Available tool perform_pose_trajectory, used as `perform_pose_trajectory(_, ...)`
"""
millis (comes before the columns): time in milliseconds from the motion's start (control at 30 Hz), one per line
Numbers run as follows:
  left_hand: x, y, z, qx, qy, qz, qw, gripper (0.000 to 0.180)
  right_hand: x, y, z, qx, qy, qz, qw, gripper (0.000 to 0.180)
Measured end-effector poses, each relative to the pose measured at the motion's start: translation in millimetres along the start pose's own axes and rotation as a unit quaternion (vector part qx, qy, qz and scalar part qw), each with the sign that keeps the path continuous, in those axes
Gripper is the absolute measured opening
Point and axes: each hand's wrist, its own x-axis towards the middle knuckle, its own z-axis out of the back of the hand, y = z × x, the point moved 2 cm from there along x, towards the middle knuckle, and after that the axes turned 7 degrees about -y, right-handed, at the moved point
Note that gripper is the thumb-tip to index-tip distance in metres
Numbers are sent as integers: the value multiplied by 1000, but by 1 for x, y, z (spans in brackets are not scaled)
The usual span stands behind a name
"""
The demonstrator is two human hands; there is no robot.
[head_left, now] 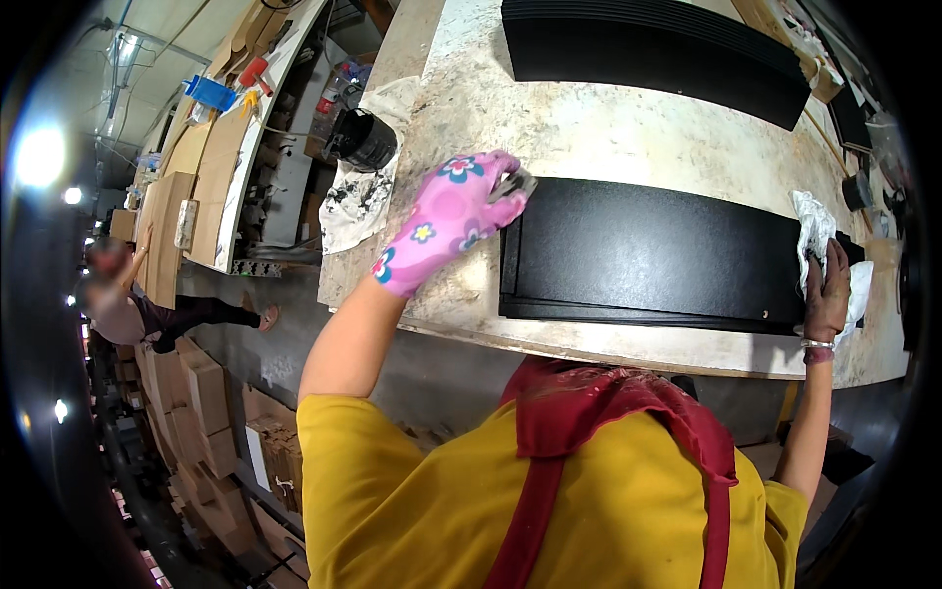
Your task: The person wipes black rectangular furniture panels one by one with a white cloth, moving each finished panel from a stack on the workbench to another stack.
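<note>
My left hand (pixel 469 201), in a pink flowered glove, is at the left end of a black board (pixel 648 250). Its fingers are curled together round a small dark and greyish thing that I cannot make out, near the board's upper left corner. At the board's other end, my right hand (pixel 829 294), darkly stained or thinly gloved, grips a crumpled white cloth (pixel 814 228) against the surface. The board lies flat and glossy, with the edge of at least one more black board showing beneath it.
Across the worktable (pixel 461 108) lies a stack of black boards (pixel 648 59). A black pot (pixel 361 139) stands at the left beside a stained white rag (pixel 355 214). Further left, another person (pixel 128 309) stands by a bench with cardboard and a blue object (pixel 210 93).
</note>
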Motion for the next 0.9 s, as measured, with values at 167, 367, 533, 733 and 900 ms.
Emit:
perform_pose_trajectory(167,-18,4,11,24,86,24,996,44,-1,2,1,9,-4,1,1000,42)
perform_pose_trajectory(367,-5,4,-4,12,-18,-26,999,46,-1,-2,-3,8,-7,-4,1000,41)
perform_pose_trajectory(533,-37,5,14,31,180,-9,983,53,-2,-2,-3,11,-4,0,1000,40)
perform_pose_trajectory(733,-56,35,32,-89,231,210,946,45,-4,-4,-4,16,-4,-17,1000,39)
perform_pose_trajectory(900,-35,152,9,5,-17,192,981,46,-6,-17,-6,36,-26,4,999,40)
